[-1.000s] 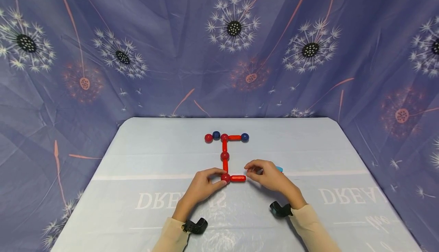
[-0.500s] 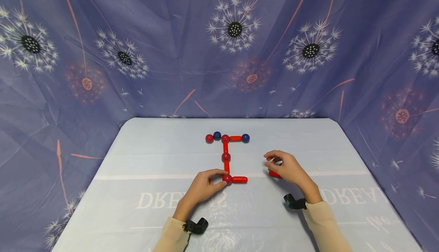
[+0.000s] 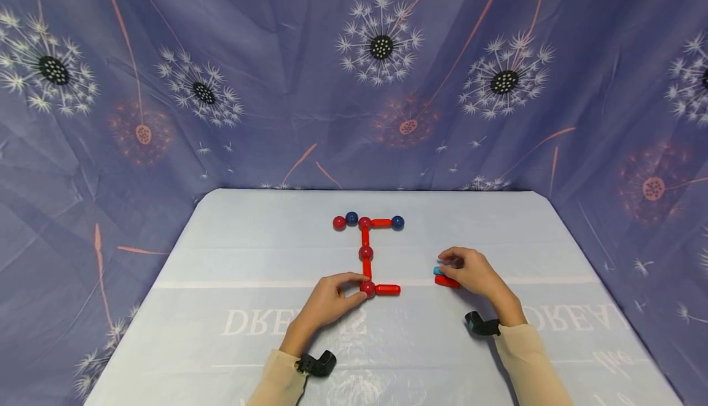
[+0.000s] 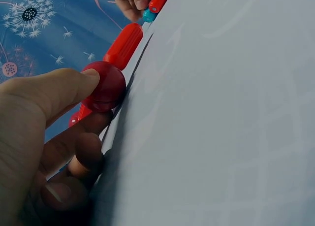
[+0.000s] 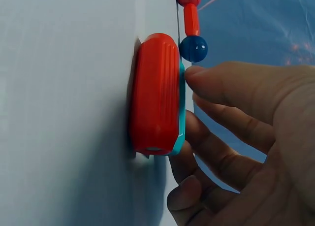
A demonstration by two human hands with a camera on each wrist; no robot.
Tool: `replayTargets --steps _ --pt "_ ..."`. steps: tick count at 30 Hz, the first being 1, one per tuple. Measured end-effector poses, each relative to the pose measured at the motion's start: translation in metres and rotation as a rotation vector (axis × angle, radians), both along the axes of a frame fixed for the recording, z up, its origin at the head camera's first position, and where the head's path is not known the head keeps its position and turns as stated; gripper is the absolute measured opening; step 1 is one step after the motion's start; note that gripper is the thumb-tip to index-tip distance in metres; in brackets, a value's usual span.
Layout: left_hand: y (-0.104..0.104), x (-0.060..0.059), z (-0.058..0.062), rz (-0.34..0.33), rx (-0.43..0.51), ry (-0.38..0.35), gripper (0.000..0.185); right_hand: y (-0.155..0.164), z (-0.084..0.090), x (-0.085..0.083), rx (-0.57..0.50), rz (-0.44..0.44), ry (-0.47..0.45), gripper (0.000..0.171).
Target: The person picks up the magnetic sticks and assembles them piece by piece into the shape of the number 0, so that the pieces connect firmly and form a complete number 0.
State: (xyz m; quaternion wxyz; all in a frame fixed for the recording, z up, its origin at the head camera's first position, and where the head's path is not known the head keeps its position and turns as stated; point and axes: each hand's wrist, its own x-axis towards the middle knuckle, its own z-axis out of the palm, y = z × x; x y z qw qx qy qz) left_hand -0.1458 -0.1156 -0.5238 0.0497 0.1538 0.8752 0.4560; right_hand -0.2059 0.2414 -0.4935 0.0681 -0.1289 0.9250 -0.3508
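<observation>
Tablecloth (image 3: 232, 258) lettering is partly covered by both hands.

Dandelion-print blue backdrop (image 3: 276, 86), perhaps fabric

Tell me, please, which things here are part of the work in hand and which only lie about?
In the work:
left hand pinching the red ball
red stick joined to that ball
right hand at the red and teal sticks

Lying about:
loose red ball
loose blue ball
table
</observation>
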Motion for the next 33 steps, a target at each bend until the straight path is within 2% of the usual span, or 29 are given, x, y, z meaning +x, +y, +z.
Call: replayTargets --steps 21,27,33 --pt "0.003 -0.001 0.000 0.001 0.013 -0.002 0.028 0.003 -0.001 -0.001 -0.010 0.032 -0.047 0.024" --pt "0.001 0.000 0.000 0.007 0.009 -0.008 0.028 -0.002 0.009 -0.013 0.032 0.116 -0.089 0.027" --pt "0.000 0.000 0.000 0.007 0.013 -0.011 0.028 -0.016 0.025 -0.031 0.102 0.194 -0.050 0.030"
